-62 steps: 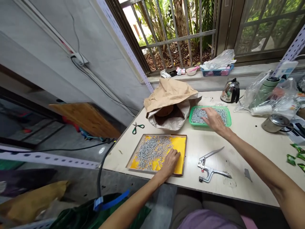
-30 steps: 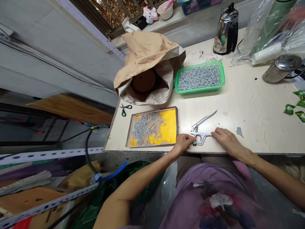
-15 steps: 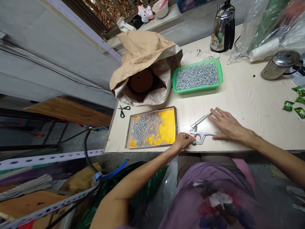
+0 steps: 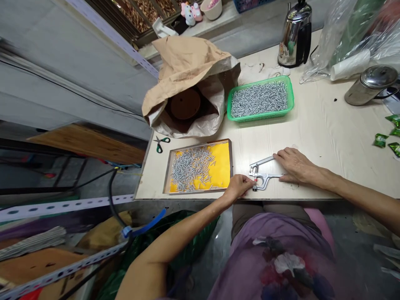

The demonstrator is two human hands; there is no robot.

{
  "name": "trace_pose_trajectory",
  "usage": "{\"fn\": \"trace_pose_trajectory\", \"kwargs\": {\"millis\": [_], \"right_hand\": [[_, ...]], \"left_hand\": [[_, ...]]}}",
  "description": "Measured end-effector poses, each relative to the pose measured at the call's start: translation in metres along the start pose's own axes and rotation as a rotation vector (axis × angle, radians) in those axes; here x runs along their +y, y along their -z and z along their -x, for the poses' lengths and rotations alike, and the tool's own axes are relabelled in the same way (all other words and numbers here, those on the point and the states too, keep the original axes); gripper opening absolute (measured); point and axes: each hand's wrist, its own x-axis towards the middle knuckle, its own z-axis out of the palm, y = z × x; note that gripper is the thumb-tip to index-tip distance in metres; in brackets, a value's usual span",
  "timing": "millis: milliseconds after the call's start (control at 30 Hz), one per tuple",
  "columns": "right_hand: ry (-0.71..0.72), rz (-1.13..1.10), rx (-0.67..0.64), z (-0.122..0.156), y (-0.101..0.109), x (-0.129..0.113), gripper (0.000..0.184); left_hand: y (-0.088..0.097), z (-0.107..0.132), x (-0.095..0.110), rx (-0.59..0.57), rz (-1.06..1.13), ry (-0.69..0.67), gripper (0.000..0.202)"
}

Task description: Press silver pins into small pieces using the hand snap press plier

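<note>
Silver hand pliers (image 4: 261, 171) lie near the front edge of the pale table (image 4: 325, 137). My right hand (image 4: 295, 165) wraps over the two handles and presses them toward each other. My left hand (image 4: 240, 185) is pinched at the pliers' jaw, and whatever its fingertips hold is too small to make out. Just left of that hand sits a wooden tray with a yellow floor (image 4: 223, 166), heaped with several small silver metal pieces. A green basket (image 4: 291, 98) full of the same pieces stands farther back.
An open brown paper sack (image 4: 190, 62) stands at the back left, with green-handled scissors (image 4: 161, 142) beside it. A steel kettle (image 4: 295, 33), plastic bags, a lidded metal pot (image 4: 368, 83) and green candy wrappers (image 4: 387, 137) occupy the back right.
My right hand has closed over the pliers' handles, bringing the raised upper handle down toward the lower one. The left hand stays pinched at the jaw.
</note>
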Motion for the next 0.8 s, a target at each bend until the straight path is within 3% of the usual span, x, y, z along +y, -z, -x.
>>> {"fn": "trace_pose_trajectory", "kwargs": {"millis": [133,233,300,400,467,567,733,800], "right_hand": [[-0.006,-0.046,0.016,0.007,-0.002,-0.008,0.03],[-0.024,-0.038,0.05,0.01,-0.007,-0.012,0.032],[-0.044,-0.032,0.062,0.012,-0.011,-0.012,0.042],[-0.122,-0.025,0.046,0.014,-0.011,-0.011,0.061],[-0.163,-0.013,0.02,0.015,-0.009,-0.011,0.063],[-0.164,0.005,-0.005,0.018,-0.004,-0.016,0.046],[-0.123,-0.004,-0.003,0.022,-0.01,-0.025,0.005],[-0.091,-0.046,-0.002,0.023,-0.015,-0.028,0.012]], "left_hand": [[-0.005,-0.001,0.007,0.283,-0.275,-0.466,0.012],[-0.015,-0.013,0.021,0.233,-0.45,-0.775,0.033],[-0.02,-0.025,0.031,0.175,-0.545,-0.884,0.048],[-0.021,-0.038,0.041,0.108,-0.651,-0.91,0.058],[-0.019,-0.041,0.045,0.079,-0.702,-0.899,0.061],[-0.018,-0.041,0.05,0.043,-0.747,-0.889,0.053],[-0.026,-0.034,0.051,-0.007,-0.73,-0.847,0.017],[-0.03,-0.031,0.05,-0.021,-0.717,-0.825,0.012]]}}
